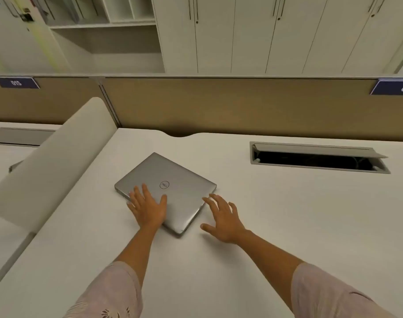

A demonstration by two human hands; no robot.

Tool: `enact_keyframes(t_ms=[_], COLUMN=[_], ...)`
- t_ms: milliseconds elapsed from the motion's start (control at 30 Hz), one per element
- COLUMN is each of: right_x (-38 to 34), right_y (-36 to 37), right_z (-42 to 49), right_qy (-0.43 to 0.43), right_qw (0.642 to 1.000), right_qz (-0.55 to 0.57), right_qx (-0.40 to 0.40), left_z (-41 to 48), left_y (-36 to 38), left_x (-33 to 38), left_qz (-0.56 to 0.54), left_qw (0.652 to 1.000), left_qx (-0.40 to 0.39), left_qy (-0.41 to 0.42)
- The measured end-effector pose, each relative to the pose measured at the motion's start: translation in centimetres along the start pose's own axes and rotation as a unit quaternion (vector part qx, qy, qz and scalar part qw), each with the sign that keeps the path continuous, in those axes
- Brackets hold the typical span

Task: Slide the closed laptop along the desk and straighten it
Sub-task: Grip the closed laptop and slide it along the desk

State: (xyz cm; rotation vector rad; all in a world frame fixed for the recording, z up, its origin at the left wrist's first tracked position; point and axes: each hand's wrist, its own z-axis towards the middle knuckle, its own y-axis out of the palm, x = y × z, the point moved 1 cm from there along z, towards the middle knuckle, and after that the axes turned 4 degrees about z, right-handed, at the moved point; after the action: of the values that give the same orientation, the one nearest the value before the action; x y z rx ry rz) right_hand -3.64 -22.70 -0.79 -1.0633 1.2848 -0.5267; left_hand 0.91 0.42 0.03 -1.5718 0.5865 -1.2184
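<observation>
We see laptop [173, 187] w/ brushed matt silver metal lid; desk [264, 214] smooth matt white; partition [218, 106] tan cloth.

Single head view, wide-angle, facing forward and down over desk [264, 226], close above hands.

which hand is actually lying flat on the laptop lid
The left hand: its palm and fingers rest on the laptop lid. The right hand is spread beside the laptop's right edge, off the lid.
</observation>
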Motion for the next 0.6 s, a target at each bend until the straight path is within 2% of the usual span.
enact_keyframes(t_ms=[100, 167, 300, 433, 600], right_x=[0.7, 1.2, 1.6, 1.7, 1.3], right_y=[-0.7, -1.3, -1.9, -2.3, -2.1], right_z=[2.0, 3.8, 7.9, 8.9, 10.0], right_qy=[0.026, 0.052, 0.102, 0.140, 0.156], right_qw=[0.999, 0.997, 0.991, 0.976, 0.974], right_qz=[0.016, 0.040, 0.089, 0.165, 0.165], right_qx=[0.015, 0.027, 0.022, -0.017, -0.002], left_z=[1.1, 1.7, 3.4, 3.6, 4.1], left_y=[0.1, 0.4, 1.6, 1.5, 1.2], left_x=[-0.8, -0.9, -0.1, 1.4, 1.6], left_qz=[-0.027, -0.088, -0.203, -0.256, -0.302], left_qw=[0.993, 0.978, 0.940, 0.907, 0.878], left_qx=[-0.025, -0.056, -0.074, -0.056, -0.049], left_qy=[-0.112, -0.180, -0.265, -0.330, -0.369])
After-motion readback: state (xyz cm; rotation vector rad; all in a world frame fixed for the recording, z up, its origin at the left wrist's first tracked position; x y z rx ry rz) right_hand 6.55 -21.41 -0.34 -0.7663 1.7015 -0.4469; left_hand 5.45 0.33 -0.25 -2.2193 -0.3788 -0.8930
